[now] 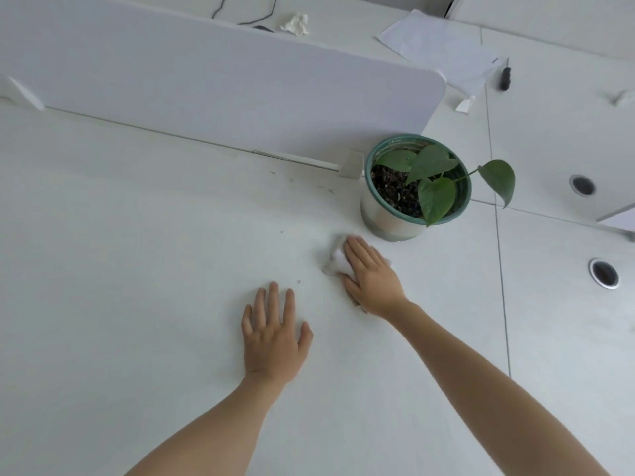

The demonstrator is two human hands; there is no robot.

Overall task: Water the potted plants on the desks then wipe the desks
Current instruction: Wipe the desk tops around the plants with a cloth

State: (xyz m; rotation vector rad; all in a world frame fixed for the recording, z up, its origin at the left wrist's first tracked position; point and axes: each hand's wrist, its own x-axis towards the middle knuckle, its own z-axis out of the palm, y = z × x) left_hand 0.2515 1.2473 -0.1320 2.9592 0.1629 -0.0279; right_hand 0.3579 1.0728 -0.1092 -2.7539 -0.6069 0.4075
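Observation:
A potted plant point(417, 187) with heart-shaped green leaves stands in a green-rimmed pot at the back right of the white desk point(137, 269). Just in front of the pot, my right hand point(369, 274) presses flat on a white tissue point(335, 257), its fingers straight and pointing toward the pot. My left hand point(273, 333) rests flat on the desk to the left, fingers spread, holding nothing. A few dark specks lie on the desk near both hands.
A white divider panel point(223, 87) runs along the desk's back edge. Beyond it lie a crumpled tissue point(295, 25), sheets of paper point(443, 49) and a small black object point(505, 79). The neighbouring desk at right has two round cable holes point(603, 273).

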